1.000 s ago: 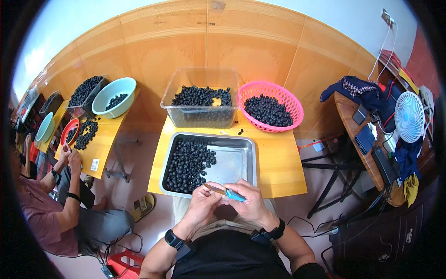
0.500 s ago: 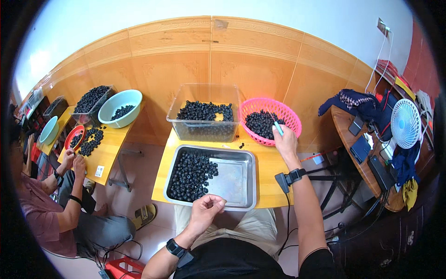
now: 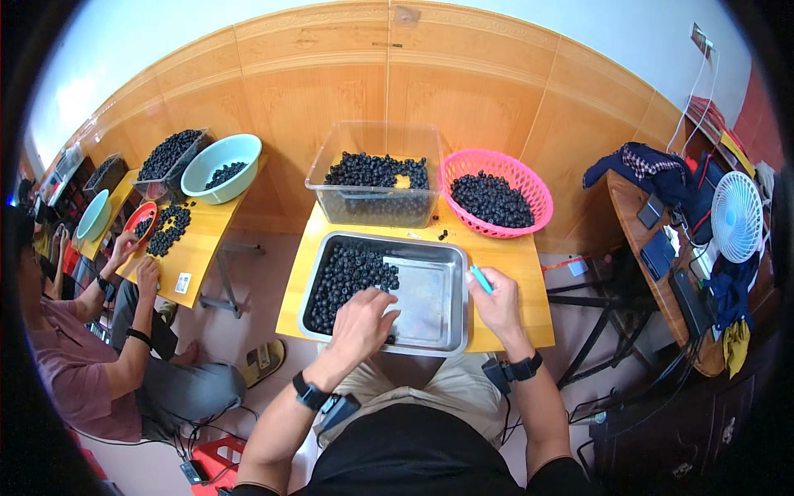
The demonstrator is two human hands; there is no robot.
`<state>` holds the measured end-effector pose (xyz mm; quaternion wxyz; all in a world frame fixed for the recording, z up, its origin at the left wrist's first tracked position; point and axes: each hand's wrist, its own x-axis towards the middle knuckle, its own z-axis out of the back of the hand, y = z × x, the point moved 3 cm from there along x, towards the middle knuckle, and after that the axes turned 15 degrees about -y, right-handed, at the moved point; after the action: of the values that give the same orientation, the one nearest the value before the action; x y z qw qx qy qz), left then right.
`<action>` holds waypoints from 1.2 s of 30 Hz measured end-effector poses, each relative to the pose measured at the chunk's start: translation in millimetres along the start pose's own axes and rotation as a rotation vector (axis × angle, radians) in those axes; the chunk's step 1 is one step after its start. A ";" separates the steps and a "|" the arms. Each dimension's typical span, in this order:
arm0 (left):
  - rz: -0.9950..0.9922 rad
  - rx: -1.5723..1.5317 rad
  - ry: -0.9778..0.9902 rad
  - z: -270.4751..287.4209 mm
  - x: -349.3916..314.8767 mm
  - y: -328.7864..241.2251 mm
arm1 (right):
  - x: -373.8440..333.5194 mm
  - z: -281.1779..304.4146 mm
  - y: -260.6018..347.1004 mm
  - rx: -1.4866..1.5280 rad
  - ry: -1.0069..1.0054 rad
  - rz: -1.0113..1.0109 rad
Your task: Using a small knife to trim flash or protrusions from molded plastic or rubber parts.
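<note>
Head view, left hand (image 3: pixel 361 324): curled over berries (image 3: pixel 339 277) in tray (image 3: pixel 428 291), can't tell if pinching any
Right hand (image 3: pixel 498 304): gripping turquoise tool (image 3: pixel 480 279) off right, prob keeping left's path clear

1. Head cam: L of fisheye pair on wearer's head, looking down/fwd; pic upright, unmirrored.
2. Aim approx at metal tray (image 3: pixel 434 289), its far edge abt centre; fairly close range.
3. Nearest cam: wearer's black shirt (image 3: pixel 413 450), this side of tray.
4. Farthest straight ahead: panelled wall (image 3: pixel 463 99), beyond tray, bowed by lens.
5. V wide FOV: co-worker (image 3: pixel 91 355) L of tray, fan (image 3: pixel 736 217) R of tray.
</note>
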<state>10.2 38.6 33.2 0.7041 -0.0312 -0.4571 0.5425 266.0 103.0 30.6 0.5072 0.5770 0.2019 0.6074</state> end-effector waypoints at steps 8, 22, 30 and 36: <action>-0.224 0.392 0.150 -51.5 25.3 30.4 | -46.3 25.0 11.6 0.002 0.011 -0.080; -0.221 0.360 0.207 -62.5 26.1 30.1 | -79.1 34.5 8.1 0.056 0.035 -0.142; 0.386 -0.406 0.124 -38.8 11.7 9.6 | -81.5 24.8 15.7 0.139 0.061 -0.198; 0.790 -0.908 0.094 -38.2 -6.4 8.0 | -84.5 10.5 22.3 0.102 0.121 -0.176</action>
<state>30.2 54.1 2.8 0.3849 -0.5200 -0.5652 0.5118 251.7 18.6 9.9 0.5155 0.5442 0.3126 0.5834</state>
